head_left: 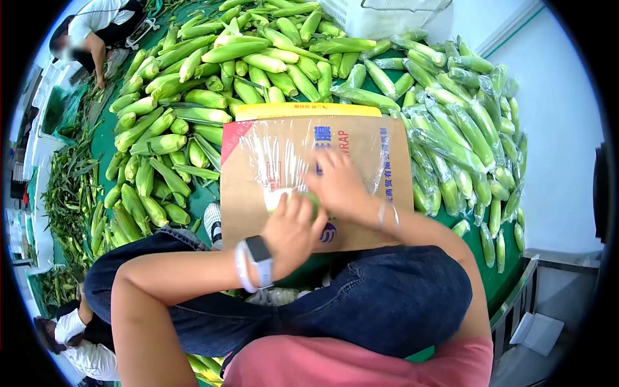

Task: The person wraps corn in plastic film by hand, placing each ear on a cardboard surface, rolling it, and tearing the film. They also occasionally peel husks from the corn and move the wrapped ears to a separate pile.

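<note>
A cardboard box (251, 222) with clear plastic wrap (271, 155) stretched over its top stands in front of my lap. On the wrap lies an ear of corn (314, 201), mostly covered by my fingers. My left hand (293, 226), with a watch on the wrist, is closed over the corn. My right hand (338, 184) is just beyond it, over the wrap, with thumb and fingers apart and somewhat blurred. Whether it pinches any film is not clear.
Unwrapped green corn (258, 61) is heaped behind and left of the box. Film-wrapped ears (458, 129) pile up at the right. A white crate (387, 22) stands at the back. Stripped husks (71, 187) lie far left, where other people (97, 26) work.
</note>
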`<state>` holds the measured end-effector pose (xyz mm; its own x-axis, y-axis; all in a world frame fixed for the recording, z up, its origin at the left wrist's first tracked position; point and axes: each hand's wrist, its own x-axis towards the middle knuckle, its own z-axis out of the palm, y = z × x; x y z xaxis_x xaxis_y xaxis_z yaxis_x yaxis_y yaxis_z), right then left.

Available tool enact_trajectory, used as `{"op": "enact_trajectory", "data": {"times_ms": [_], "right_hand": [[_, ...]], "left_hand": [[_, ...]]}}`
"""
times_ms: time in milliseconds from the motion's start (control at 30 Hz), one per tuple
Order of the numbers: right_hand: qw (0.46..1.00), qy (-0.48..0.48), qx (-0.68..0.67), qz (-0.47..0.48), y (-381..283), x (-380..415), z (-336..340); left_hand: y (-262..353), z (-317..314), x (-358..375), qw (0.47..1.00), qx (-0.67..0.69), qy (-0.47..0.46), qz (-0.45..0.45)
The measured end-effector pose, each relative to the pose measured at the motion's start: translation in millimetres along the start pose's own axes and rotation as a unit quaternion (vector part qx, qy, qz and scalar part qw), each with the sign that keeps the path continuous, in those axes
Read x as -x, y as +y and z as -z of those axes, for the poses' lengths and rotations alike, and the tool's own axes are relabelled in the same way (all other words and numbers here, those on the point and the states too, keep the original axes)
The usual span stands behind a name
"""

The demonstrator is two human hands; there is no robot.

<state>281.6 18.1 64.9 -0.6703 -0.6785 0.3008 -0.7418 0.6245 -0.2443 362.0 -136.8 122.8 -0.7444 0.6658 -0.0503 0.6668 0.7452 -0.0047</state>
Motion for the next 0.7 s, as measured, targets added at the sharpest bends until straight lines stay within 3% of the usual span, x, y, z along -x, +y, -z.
{"op": "enact_trajectory", "data": {"times_ms": [33,133,167,200,233,300,400,467,533,600,633,667,700], "right_hand": [[0.999,-0.010,0.033,-0.033,18.8,-20.0,-1.3],[0.987,0.079,0.141,-0.009,62.5,-63.4,4.1],[0.990,0.026,0.075,-0.113,70.2,-71.7,11.7],[0.976,-0.030,0.007,-0.217,75.8,-76.2,16.4],[0.976,-0.028,0.006,-0.217,82.9,-77.2,14.9],[0.949,-0.182,0.032,-0.256,94.4,-78.9,16.2],[0.932,-0.217,0.016,-0.289,90.5,-79.0,22.9],[0.922,-0.247,0.004,-0.299,88.7,-75.6,23.4],[0.934,-0.208,-0.004,-0.292,92.7,-71.6,14.0],[0.938,-0.191,-0.004,-0.290,93.7,-62.4,4.6],[0.949,-0.163,-0.017,-0.270,93.9,-56.2,0.4],[0.958,-0.132,-0.029,-0.251,94.9,-50.7,-3.0],[0.956,-0.148,-0.028,-0.251,91.2,-47.1,0.0]], "left_hand": [[6.2,-6.4,-9.0,1.000,0.002,0.001,-0.002],[-10.9,-31.3,-47.6,0.996,-0.061,0.055,0.032],[-26.2,-48.0,-67.8,0.993,-0.085,0.067,0.052],[-43.2,-36.2,-86.1,0.999,-0.016,-0.013,0.046],[-56.6,-28.7,-104.8,0.995,0.055,-0.054,0.065],[-73.7,-29.0,-124.6,0.994,0.073,-0.030,0.071],[-80.8,-40.7,-129.1,0.990,0.117,-0.033,0.074],[-74.9,-51.4,-115.4,0.983,0.148,-0.106,-0.019],[-53.0,-35.7,-70.7,0.981,0.144,-0.056,-0.113],[-45.8,4.0,-41.1,0.947,0.160,-0.257,-0.106],[-55.6,-6.3,-23.3,0.916,0.175,-0.331,-0.146],[-67.6,-15.7,-7.6,0.877,0.187,-0.401,-0.186],[-70.7,-1.5,-0.9,0.792,0.190,-0.513,-0.269]]}}
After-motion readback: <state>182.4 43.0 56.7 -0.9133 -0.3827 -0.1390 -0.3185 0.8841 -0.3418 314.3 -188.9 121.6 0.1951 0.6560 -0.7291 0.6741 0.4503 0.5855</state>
